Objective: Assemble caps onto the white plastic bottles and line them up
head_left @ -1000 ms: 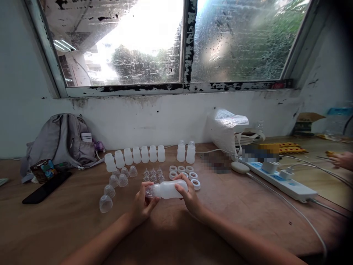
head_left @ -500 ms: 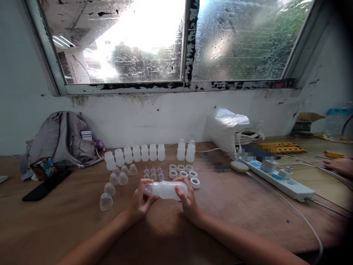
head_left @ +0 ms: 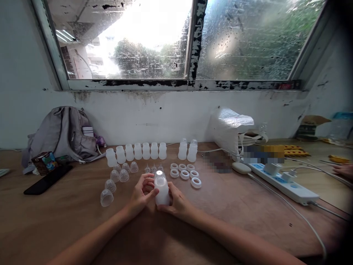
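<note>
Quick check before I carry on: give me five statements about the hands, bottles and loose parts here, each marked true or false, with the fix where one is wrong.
1. The left hand and the right hand are both at the held bottle. True.
2. The held bottle lies on its side. False: its clear-domed end points up.
3. Two domed bottles stand to the right of the row of open bottles. True.
4. The white rings lie to the left of the loose clear domes. False: they lie to the right of them.
5. The backpack sits beside the power strip. False: they are at opposite sides of the view.
</note>
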Demonstrator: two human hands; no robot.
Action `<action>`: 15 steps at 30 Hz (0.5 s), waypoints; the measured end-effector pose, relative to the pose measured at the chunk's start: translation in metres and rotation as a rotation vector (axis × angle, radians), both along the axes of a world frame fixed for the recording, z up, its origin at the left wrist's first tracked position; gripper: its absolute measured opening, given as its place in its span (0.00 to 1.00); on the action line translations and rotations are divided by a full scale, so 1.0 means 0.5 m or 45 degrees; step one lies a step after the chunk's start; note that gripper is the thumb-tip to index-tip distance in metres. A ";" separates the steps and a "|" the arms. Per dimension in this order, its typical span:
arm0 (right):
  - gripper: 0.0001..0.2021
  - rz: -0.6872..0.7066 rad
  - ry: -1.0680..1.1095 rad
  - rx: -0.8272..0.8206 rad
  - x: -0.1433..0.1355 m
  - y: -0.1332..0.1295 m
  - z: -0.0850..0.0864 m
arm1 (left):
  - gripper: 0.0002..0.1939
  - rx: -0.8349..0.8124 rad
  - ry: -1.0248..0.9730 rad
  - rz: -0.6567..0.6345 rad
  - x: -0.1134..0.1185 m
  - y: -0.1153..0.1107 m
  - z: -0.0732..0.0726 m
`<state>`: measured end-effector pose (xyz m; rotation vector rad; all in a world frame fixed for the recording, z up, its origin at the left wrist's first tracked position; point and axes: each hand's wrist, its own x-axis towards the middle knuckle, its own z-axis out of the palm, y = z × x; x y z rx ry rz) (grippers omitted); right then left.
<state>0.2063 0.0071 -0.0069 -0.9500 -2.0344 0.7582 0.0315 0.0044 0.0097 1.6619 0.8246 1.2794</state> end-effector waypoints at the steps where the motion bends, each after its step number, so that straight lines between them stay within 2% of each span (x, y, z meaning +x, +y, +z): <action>1: 0.29 -0.026 -0.035 0.013 0.000 0.003 -0.003 | 0.19 0.047 0.045 -0.001 0.001 -0.003 -0.001; 5: 0.34 -0.072 -0.085 0.033 -0.001 0.007 -0.007 | 0.18 0.129 0.140 0.007 0.005 -0.008 -0.005; 9: 0.33 0.069 0.023 0.025 0.003 0.000 0.007 | 0.17 0.172 0.207 -0.035 0.005 -0.008 -0.006; 12: 0.30 0.060 0.135 0.105 0.011 -0.004 0.044 | 0.17 0.221 0.249 -0.034 0.003 -0.008 -0.004; 15: 0.23 -0.038 0.121 0.247 0.019 -0.001 0.102 | 0.17 0.256 0.286 -0.034 0.002 -0.009 -0.003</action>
